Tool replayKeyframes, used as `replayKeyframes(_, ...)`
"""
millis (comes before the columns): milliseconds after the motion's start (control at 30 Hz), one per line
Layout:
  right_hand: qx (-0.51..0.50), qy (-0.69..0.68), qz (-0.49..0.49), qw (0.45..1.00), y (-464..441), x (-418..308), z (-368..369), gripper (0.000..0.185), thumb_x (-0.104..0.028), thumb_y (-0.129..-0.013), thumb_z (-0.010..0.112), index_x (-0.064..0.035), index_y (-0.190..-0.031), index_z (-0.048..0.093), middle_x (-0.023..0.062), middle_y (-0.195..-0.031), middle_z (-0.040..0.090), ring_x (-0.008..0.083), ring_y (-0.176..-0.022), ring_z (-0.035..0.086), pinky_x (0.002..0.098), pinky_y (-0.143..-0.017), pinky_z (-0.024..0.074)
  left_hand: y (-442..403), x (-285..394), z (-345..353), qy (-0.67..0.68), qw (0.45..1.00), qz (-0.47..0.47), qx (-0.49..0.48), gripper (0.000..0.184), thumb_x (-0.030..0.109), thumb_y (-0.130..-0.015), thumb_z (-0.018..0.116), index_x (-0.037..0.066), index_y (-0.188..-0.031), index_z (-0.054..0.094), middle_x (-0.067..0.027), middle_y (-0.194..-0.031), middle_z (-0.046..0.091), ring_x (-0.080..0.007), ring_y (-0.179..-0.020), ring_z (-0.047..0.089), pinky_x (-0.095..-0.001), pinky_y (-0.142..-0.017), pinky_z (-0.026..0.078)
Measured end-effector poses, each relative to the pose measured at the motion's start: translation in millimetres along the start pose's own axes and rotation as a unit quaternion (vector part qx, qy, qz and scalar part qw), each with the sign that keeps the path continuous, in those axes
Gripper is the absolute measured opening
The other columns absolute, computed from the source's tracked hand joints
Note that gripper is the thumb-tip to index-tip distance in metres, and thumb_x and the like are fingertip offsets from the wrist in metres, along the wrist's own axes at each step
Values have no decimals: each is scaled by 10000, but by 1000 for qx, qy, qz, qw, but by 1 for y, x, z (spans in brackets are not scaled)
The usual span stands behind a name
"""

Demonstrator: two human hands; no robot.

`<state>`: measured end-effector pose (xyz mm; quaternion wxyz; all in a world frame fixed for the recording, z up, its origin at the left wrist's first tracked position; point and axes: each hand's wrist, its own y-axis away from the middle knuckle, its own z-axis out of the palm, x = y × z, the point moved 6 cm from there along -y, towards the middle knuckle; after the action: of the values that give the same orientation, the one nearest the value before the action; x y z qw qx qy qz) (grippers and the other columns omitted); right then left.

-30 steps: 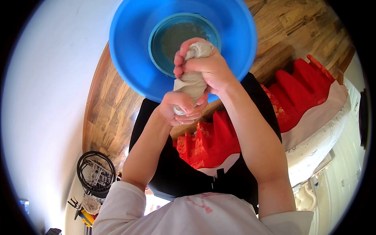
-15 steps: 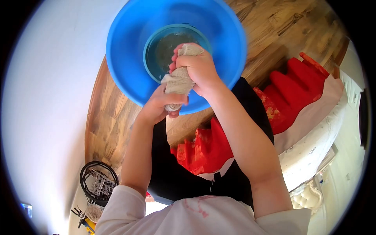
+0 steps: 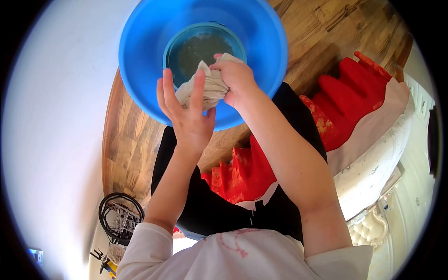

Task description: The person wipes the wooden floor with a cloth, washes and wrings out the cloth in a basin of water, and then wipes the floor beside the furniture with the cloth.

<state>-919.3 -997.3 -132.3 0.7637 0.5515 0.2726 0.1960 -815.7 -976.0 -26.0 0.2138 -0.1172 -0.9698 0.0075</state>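
Off-white cloth (image 3: 212, 91), bunched, between the hands. Right hand (image 3: 237, 78): closed round one end. Left hand (image 3: 190, 120): fingers spread, beside the other. Below both: teal basin (image 3: 170, 49), inside blue tub (image 3: 265, 60).

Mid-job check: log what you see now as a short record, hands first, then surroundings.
Left hand: open, fingers spread and extended in front of the cloth; firm contact cannot be told
Right hand: closed on the cloth
Cloth: pale, bunched and creased, held above the basins
Smaller basin: teal, inside the larger one, with murky contents that look like water
Larger basin: blue, on the wooden floor
Right side of view: red fabric in folds
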Motion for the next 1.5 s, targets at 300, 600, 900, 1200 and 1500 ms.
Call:
replayKeyframes(300, -33, 212, -221, 951, 9, -4, 15, 307, 117, -754, 599, -24, -1023, 648, 103, -959, 646, 195, -834, 672, 321, -707, 553, -2, -36, 20, 163, 948, -243, -128, 843, 130, -633, 846, -21, -1360, 446, -229, -1075, 651, -392, -963, 663, -399, -836, 538)
replayKeyframes(600, -208, 287, -251, 901, 34, -6, 45, 268, 133, -749, 547, -9, -948, 657, 84, -899, 664, 179, -759, 692, 294, -643, 552, 20, -53, 50, 499, 697, -383, -344, 285, 52, -667, 744, -30, -916, 631, -93, -713, 641, -188, -553, 622, -297, -457, 493)
replayKeyframes(900, -320, 222, -133, 911, 43, -12, 52, 270, 147, -698, 543, -6, -902, 632, 100, -845, 653, 209, -720, 690, 324, -615, 567, 26, -25, 40, 684, 447, -438, -375, 372, 16, -576, 631, -14, -933, 532, -72, -605, 510, -143, -419, 462, -257, -349, 308)
replayKeyframes(1200, -383, 185, -57, 903, 50, -16, 55, 246, 161, -670, 538, -54, -789, 553, 84, -804, 583, 224, -690, 669, 337, -582, 541, 28, -3, 40, 798, 270, -377, -384, 352, 17, -531, 592, -8, -866, 487, -63, -541, 440, -103, -341, 302, -254, -330, 223)
replayKeyframes(1500, -432, 164, 13, 887, 52, -9, 50, 274, 173, -637, 514, -81, -738, 500, 74, -786, 537, 230, -682, 615, 348, -571, 497, 38, 7, 46, 850, 150, -297, -410, 386, 3, -506, 600, -18, -872, 479, -88, -540, 444, -115, -352, 315, -264, -332, 208)
